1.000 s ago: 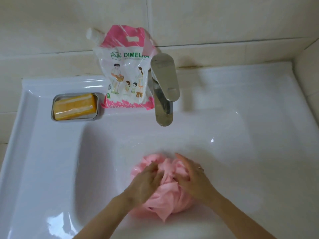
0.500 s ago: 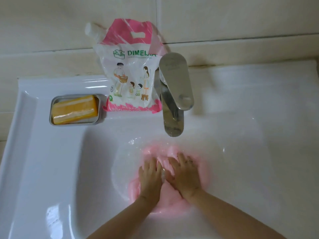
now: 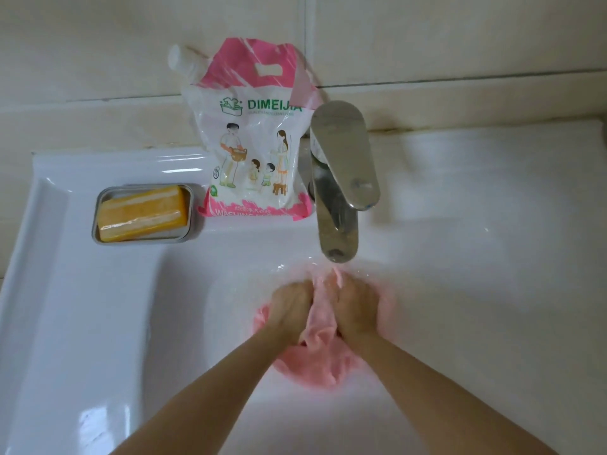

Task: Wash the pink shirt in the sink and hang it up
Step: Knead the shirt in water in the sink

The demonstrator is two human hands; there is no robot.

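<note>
- Sink: holds the shirt, bunched in the basin just below the tap.
- Shirt: soaked and limp, likely heavy and slippery; grab thick folds.
- Left hand and right hand: side by side, each gripping a ridge of cloth.

Reaches forward and down with both bare forearms, in from the lower edge and converging toward the wrists. Holds the left hand and right hand side by side, backs up and knuckles pointing away from the body, close together but not touching, with a ridge of the pink shirt bunched between them. Curls the fingers of both hands down into the cloth in a grip; blurred at the tips, so cannot tell how the thumbs lie.
</note>
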